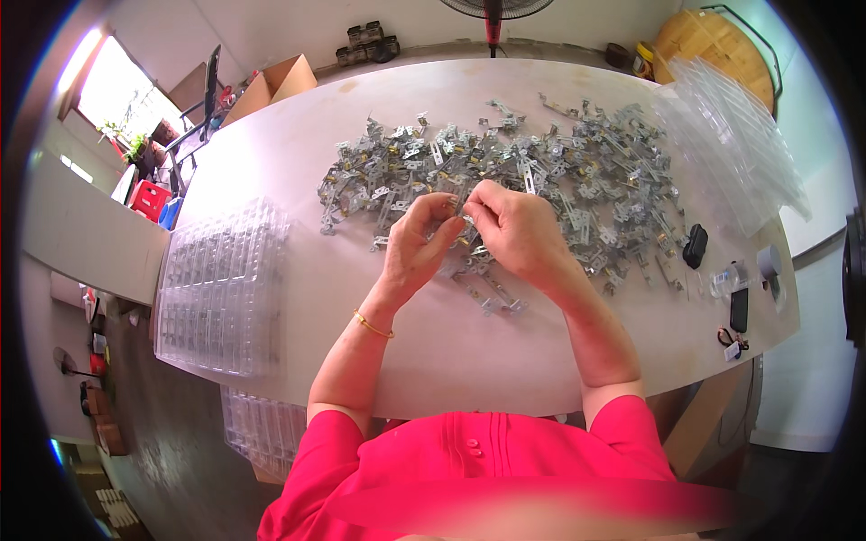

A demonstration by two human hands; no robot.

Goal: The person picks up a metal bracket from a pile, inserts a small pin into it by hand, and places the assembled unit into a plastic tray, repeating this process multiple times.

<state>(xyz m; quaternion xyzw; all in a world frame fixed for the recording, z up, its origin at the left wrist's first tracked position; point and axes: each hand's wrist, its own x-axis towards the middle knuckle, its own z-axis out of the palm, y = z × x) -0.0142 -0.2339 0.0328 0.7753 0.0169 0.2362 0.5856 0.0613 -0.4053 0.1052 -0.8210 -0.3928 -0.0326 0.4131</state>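
At far left, a red plastic crate [150, 198] is standing beyond the pale, smooth-topped surface [487, 370]. A stack of clear plastic compartment trays [221, 293] is occupying the surface's left end, its cells showing greyish contents too blurred to identify. A brown open-topped cardboard box [290, 79] is standing behind the far left edge. A broad heap of silver metal brackets with brass-coloured pieces [523, 153] is spreading over the middle. The bare left hand [418, 242] is pinching a small silver metal part [459, 207] in a nearly closed grip, thumb toward forefinger, just above the heap's near side. The bare right hand [519, 230] is meeting it there, its closed fingertip grip holding the same part. Rightward, a black oblong case [695, 246] is lying beside the heap; transparent plastic sheets [735, 149] are overhanging the far right edge; a black flat rectangular device [740, 311] is lying nearer.
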